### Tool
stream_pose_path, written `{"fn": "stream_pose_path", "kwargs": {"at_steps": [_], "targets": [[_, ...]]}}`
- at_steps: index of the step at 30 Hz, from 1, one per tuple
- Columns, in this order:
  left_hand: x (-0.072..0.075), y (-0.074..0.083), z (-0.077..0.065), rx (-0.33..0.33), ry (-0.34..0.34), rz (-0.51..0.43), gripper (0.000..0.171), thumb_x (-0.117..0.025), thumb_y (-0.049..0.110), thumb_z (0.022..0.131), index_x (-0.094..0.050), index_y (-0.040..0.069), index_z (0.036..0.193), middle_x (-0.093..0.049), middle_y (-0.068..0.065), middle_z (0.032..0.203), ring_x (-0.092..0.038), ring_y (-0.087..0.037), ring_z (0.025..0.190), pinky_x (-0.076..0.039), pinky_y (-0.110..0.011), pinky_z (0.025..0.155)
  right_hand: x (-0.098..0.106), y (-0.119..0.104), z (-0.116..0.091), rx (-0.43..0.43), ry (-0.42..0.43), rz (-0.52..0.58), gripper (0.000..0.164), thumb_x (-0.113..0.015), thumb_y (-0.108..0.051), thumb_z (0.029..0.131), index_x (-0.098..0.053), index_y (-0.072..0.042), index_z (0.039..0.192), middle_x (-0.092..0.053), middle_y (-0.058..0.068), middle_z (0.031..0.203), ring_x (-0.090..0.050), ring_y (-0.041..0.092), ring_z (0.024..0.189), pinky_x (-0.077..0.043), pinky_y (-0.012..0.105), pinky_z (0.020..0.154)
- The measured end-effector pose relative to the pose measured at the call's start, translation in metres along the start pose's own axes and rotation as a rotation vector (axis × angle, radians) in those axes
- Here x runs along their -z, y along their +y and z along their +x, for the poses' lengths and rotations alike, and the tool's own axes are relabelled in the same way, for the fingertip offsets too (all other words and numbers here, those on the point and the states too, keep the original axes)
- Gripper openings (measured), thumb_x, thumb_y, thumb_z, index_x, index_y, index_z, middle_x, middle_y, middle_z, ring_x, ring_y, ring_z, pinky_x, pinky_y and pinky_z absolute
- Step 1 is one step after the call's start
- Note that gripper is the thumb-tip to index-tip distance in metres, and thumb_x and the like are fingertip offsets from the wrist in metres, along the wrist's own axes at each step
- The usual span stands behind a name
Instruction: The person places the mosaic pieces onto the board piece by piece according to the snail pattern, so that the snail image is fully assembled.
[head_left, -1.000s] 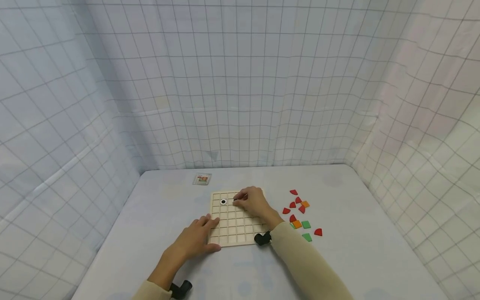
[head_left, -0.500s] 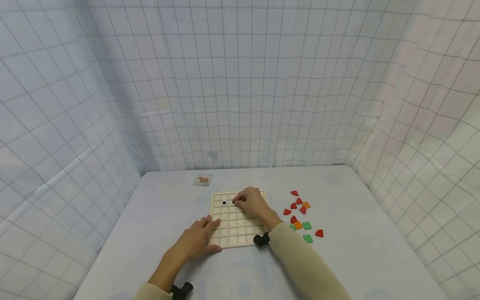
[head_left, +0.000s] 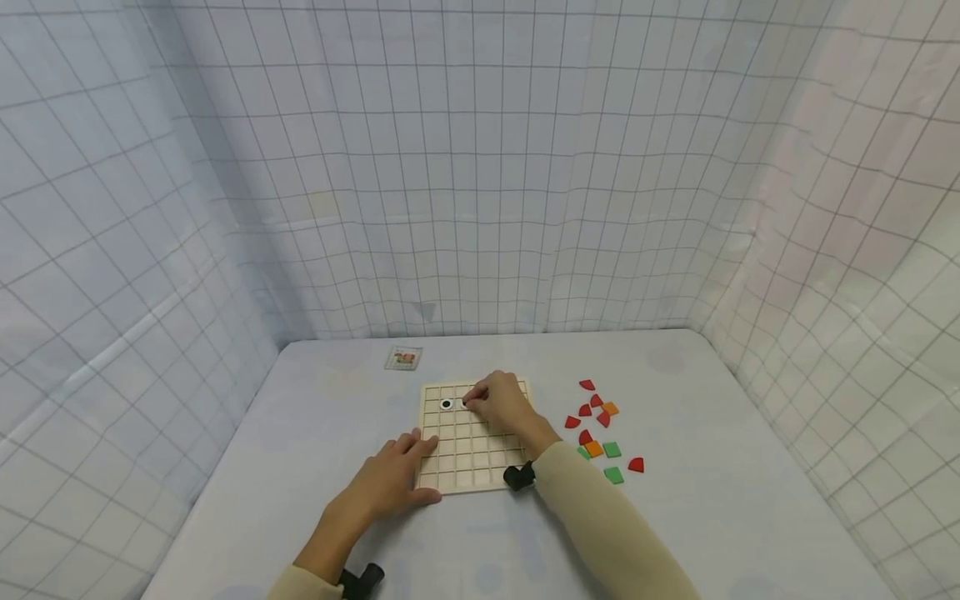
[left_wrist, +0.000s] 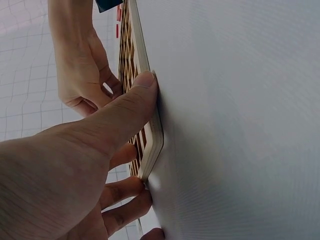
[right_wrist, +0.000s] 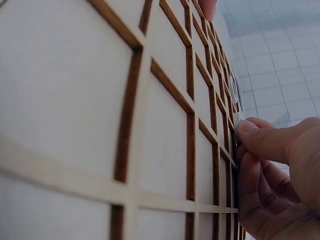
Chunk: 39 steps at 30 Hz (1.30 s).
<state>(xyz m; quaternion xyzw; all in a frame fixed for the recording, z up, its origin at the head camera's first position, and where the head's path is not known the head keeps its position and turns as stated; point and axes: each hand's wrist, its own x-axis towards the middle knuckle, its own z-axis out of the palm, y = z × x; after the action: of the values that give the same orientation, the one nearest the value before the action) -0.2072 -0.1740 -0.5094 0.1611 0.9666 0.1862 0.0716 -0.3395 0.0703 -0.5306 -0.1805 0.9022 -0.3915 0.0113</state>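
Observation:
A square wooden grid board lies on the white table. My left hand rests at its near left corner, fingers spread, with the thumb along the front edge in the left wrist view. Over the upper rows, my right hand pinches a small white tile with a black mark between thumb and fingers; the fingers hide most of it. Left of that tile, a white tile with a black dot sits in a cell of the board.
Right of the board lie several red quarter-circle pieces, orange squares and green squares. A small picture card lies behind the board, to the left. Grid-patterned curtains surround the table's back and sides.
My right hand has shifted slightly left on the board, bringing the pinched tile nearer the dotted tile; more of its white face shows. My left hand stays at the corner.

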Motion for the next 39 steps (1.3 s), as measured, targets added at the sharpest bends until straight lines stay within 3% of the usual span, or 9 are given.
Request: {"fn": "stream_pose_path", "kwargs": {"at_steps": [22,28,33,39], "targets": [[0.002,0.000,-0.001,-0.005,0.003,-0.012,0.094,-0.100,0.046,0.092,-0.060,0.009,0.169,-0.052,-0.030,0.177,-0.060,-0.058,0.151,-0.056,-0.085,0.108,-0.009,-0.009,0.009,0.002,0.014,-0.054,0.010,-0.085,-0.013,0.108,-0.094,-0.015,0.105,-0.090,0.002,0.102,-0.083,0.018,0.098,-0.068,0.038,0.092],[-0.003,-0.005,-0.002,-0.032,0.023,0.004,0.093,-0.100,0.047,0.091,-0.062,0.009,0.167,-0.056,-0.033,0.173,-0.063,-0.059,0.146,-0.059,-0.085,0.101,-0.011,-0.008,0.005,-0.015,-0.004,-0.034,0.009,-0.085,-0.014,0.108,-0.094,-0.015,0.107,-0.090,0.002,0.105,-0.084,0.020,0.105,-0.068,0.041,0.098],[-0.003,-0.004,-0.004,-0.036,0.032,-0.012,0.094,-0.099,0.051,0.091,-0.061,0.011,0.168,-0.055,-0.032,0.173,-0.062,-0.059,0.146,-0.056,-0.087,0.102,-0.008,-0.003,0.000,0.040,-0.014,-0.027,0.012,-0.081,-0.014,0.111,-0.093,-0.015,0.112,-0.090,0.002,0.111,-0.083,0.021,0.111,-0.067,0.045,0.105],[-0.006,-0.005,-0.003,-0.042,0.064,0.019,0.093,-0.098,0.055,0.091,-0.062,0.014,0.166,-0.059,-0.028,0.171,-0.064,-0.054,0.144,-0.057,-0.086,0.101,0.000,0.015,-0.001,0.161,0.022,-0.026,0.015,-0.079,-0.018,0.112,-0.091,-0.012,0.119,-0.087,0.003,0.110,-0.078,0.012,0.100,-0.067,0.036,0.094]]}}
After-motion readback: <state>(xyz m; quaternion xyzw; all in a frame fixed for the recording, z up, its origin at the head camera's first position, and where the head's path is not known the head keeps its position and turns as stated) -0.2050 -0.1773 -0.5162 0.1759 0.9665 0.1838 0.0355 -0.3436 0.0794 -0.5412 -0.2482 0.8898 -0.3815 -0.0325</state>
